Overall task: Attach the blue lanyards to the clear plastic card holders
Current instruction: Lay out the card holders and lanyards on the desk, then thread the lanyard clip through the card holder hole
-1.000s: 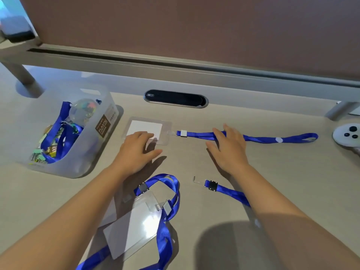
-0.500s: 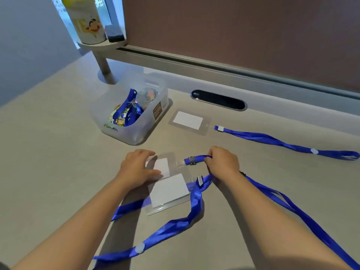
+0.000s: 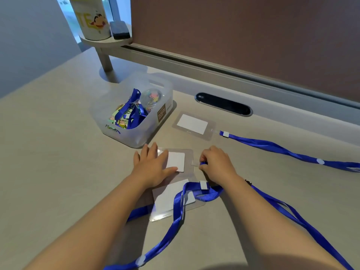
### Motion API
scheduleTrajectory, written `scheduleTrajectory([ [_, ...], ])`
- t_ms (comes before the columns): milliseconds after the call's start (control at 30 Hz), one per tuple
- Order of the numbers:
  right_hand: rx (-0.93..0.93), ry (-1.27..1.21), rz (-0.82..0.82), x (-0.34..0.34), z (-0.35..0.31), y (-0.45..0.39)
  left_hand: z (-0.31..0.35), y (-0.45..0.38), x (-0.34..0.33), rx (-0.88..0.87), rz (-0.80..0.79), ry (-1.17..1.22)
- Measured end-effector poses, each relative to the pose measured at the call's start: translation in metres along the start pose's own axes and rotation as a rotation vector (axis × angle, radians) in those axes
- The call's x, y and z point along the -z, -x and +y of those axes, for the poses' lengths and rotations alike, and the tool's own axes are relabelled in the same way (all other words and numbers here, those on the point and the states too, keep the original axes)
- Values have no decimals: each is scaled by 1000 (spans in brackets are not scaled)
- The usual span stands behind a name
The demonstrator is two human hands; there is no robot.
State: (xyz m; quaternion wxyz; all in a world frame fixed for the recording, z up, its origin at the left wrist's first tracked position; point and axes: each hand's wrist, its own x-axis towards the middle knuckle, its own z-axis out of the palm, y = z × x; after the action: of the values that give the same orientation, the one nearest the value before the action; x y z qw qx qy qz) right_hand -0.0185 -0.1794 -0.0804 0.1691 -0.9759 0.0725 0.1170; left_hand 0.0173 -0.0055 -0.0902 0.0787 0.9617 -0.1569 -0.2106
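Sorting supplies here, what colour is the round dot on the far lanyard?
White, on the blue far lanyard, head view.

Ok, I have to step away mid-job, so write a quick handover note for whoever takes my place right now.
Left hand: flat on the middle card holder, pinning it.
Right hand: pinching a blue lanyard clip at that holder's tab.
Done: far holder appears clipped to its lanyard.
Near holder has a lanyard lying over it; connection unclear.
Left: finish this clip, check the near one.
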Motion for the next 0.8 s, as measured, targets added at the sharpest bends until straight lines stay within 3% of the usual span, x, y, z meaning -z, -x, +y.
scheduleTrajectory([
  [67,4,-119,-4,5,-1,1,7,-3,3,-39,55,31],
  [233,-111,-717,6,35,-5,-2,32,-9,19,-238,161,160],
  [300,-96,-820,-12,44,-8,-3,34,-9,20,-272,187,215],
  [500,-50,-798,48,58,-11,3,37,-8,39,-342,455,364],
  [667,38,-640,156,65,-16,8,41,-1,60,-322,505,503],
  [800,46,-574,151,71,-27,12,43,4,71,-232,497,542],
])
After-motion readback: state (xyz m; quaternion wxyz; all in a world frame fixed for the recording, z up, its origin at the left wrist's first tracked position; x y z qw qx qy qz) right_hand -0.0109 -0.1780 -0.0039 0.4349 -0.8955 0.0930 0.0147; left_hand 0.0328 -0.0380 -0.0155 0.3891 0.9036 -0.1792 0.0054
